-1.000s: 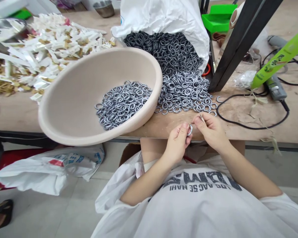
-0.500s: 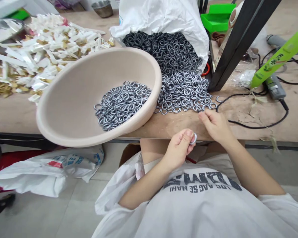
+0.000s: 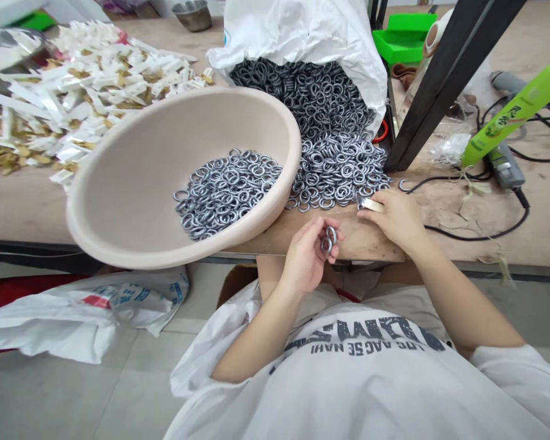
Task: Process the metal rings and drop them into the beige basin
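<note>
My left hand (image 3: 306, 252) is above the table's front edge, its fingers curled around a few grey metal rings (image 3: 329, 239) that show in the palm. To its right, my right hand (image 3: 396, 221) grips a small cream-handled tool (image 3: 373, 205) with a shiny metal end; its exact kind is unclear. That end is at the front of a loose ring pile (image 3: 341, 171) on the table. More rings (image 3: 227, 195) lie inside a large beige basin (image 3: 132, 153), left of my hands.
Behind the pile, a white sack (image 3: 297, 30) lies with its mouth full of darker rings. White and tan pieces (image 3: 87, 91) are heaped at the left. A black post (image 3: 449, 85), black cable (image 3: 476, 233) and green tray (image 3: 401, 43) stand or lie at the right.
My left hand has moved left and turned, so the rings in its palm show. My right hand has shifted slightly left and down, and the cream-handled tool in it now shows.
</note>
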Motion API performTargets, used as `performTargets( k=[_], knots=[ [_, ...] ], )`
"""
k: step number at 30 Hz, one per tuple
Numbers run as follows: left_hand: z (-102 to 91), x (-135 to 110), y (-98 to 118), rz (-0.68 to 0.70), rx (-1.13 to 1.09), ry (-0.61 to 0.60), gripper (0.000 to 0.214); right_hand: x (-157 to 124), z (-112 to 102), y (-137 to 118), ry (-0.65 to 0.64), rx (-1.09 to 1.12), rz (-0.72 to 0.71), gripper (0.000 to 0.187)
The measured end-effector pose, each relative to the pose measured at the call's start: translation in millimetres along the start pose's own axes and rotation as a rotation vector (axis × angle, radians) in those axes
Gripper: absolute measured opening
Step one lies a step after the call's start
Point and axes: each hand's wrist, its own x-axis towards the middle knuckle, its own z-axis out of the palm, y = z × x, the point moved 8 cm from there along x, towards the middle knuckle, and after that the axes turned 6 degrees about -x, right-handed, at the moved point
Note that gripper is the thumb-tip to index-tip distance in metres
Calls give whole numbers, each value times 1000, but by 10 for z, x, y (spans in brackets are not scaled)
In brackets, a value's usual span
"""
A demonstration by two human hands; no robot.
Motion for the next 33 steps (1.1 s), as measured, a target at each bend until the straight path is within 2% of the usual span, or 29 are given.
performTargets(
  k=[3,5,7,9,10,13,15,19,21,25,28,31,33],
  knots=[
    [33,30,-3,23,25,32,36,-94,-9,16,-3,414,86,28],
    [85,37,16,120,113,28,37,-222,57,-102,-87,794,143,34],
    [168,20,26,234,225,-4,38,-370,147,-310,-209,1084,173,42],
    [236,-4,1,297,300,-28,42,-482,197,-474,-265,1211,191,46],
    [254,-12,-21,302,309,-31,44,-510,198,-511,-249,1220,194,48],
    [280,-20,-88,251,233,-53,46,-509,97,-453,-70,1146,193,47],
    [301,-20,-115,204,146,-85,44,-494,-6,-424,3,1059,122,42],
    [295,-12,-147,123,29,-83,46,-563,-177,-608,-31,680,-186,41],
    [279,-8,-158,102,11,-64,47,-625,-209,-685,-43,522,-253,41],
    [275,-39,-164,91,17,-69,47,-650,-160,-705,-106,466,-264,43],
    [337,-116,-168,82,90,-160,48,-536,-65,-535,-138,428,-180,49],
    [355,-176,-154,77,139,-231,47,-369,-32,-292,-79,211,-44,47],
    [269,-160,-90,112,129,-188,44,-291,-29,-239,-53,-5,-21,37]
  ],
)
